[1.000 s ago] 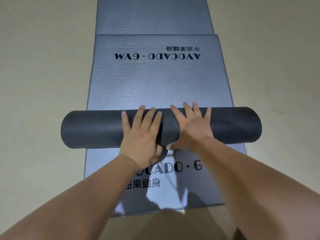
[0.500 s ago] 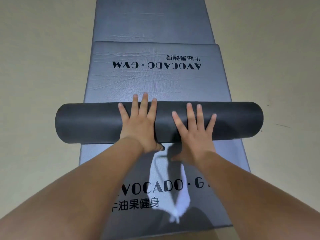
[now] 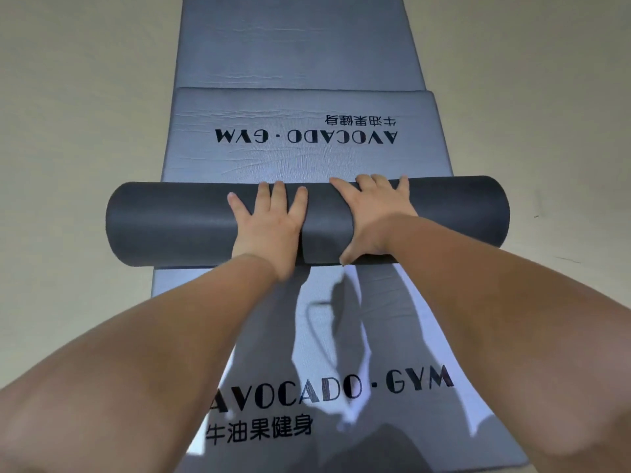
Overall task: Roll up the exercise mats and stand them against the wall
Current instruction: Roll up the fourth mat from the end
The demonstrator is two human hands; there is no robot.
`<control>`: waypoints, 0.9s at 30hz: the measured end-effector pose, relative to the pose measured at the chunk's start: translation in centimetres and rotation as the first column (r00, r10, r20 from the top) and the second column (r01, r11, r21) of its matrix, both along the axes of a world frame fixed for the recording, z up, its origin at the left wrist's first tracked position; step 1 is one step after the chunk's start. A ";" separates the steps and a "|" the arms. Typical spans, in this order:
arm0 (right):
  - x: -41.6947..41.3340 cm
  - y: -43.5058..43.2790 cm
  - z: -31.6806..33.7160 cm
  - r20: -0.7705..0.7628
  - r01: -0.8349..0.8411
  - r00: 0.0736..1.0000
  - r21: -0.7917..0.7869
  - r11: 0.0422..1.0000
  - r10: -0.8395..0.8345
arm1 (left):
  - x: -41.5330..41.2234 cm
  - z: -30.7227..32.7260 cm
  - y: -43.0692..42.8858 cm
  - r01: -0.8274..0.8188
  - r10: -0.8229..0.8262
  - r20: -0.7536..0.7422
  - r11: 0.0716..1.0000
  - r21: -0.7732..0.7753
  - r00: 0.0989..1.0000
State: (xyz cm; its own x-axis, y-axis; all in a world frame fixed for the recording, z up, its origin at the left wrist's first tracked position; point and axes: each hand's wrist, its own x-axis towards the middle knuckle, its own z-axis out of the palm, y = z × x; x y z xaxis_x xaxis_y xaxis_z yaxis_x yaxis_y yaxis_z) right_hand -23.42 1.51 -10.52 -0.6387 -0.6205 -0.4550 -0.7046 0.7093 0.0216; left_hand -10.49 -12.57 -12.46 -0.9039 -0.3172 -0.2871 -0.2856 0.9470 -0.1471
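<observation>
A dark grey rolled mat (image 3: pixel 170 223) lies crosswise on a blue-grey padded mat (image 3: pixel 392 319) printed "AVOCADO · GYM". My left hand (image 3: pixel 269 223) lies flat on the roll's middle with its fingers straight and spread. Just to its right, my right hand (image 3: pixel 372 216) presses on the roll, its fingers reaching over the top and its thumb low on the near side. The roll's far edge touches a second padded mat (image 3: pixel 307 158), whose print reads upside down.
A third blue-grey mat (image 3: pixel 300 39) stretches away beyond the second one. Beige floor (image 3: pixel 68 131) lies on both sides of the mats. No wall shows in this view.
The roll has moved away from me along the near mat, uncovering its whole print. Both hands went with it and shifted further over its top.
</observation>
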 end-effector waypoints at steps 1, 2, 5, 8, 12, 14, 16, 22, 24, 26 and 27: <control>0.3 0.1 0.0 -0.006 -0.001 1.000 -0.006 1.000 0.001 | 0.2 0.2 0.2 0.008 -0.008 0.000 1.000 -0.006 1.000; 0.7 0.3 -0.1 -0.014 0.000 1.000 -0.012 1.000 0.000 | 0.5 0.3 0.4 0.018 -0.018 -0.004 1.000 -0.013 1.000; 2.2 0.9 0.0 -0.032 0.019 0.999 -0.021 1.000 -0.020 | 1.7 0.9 0.7 0.042 -0.042 -0.018 0.999 -0.020 0.999; 4.6 1.7 0.4 0.014 0.053 0.999 -0.007 0.999 -0.053 | 3.6 1.6 1.2 0.072 -0.072 0.015 0.997 -0.019 0.997; 8.7 3.5 1.3 0.114 0.071 0.991 0.024 0.997 -0.074 | 7.5 2.8 3.1 0.057 -0.060 0.088 0.998 0.040 0.994; 10.8 4.9 1.8 0.194 0.056 0.979 0.029 0.998 -0.060 | 10.1 3.4 4.5 0.064 -0.072 0.115 0.995 0.073 0.991; 12.8 6.4 2.1 0.261 0.038 0.964 0.036 0.999 -0.046 | 12.5 4.1 5.8 0.083 -0.095 0.149 0.993 0.089 0.984; 16.4 9.0 2.3 0.160 0.006 0.987 -0.071 0.997 0.005 | 14.0 4.4 6.5 0.040 -0.072 0.220 0.988 0.146 0.973; 17.8 10.5 1.5 0.020 -0.050 0.998 -0.189 0.981 0.055 | 12.3 4.6 5.0 0.025 -0.078 0.244 0.977 0.212 0.967; 19.2 12.0 0.2 -0.119 -0.085 0.991 -0.282 0.956 0.053 | 10.7 5.2 3.4 0.016 -0.098 0.272 0.957 0.290 0.957; 19.6 12.4 -0.4 -0.143 -0.057 0.990 -0.290 0.955 0.015 | 10.3 5.3 2.8 0.012 -0.103 0.270 0.947 0.321 0.957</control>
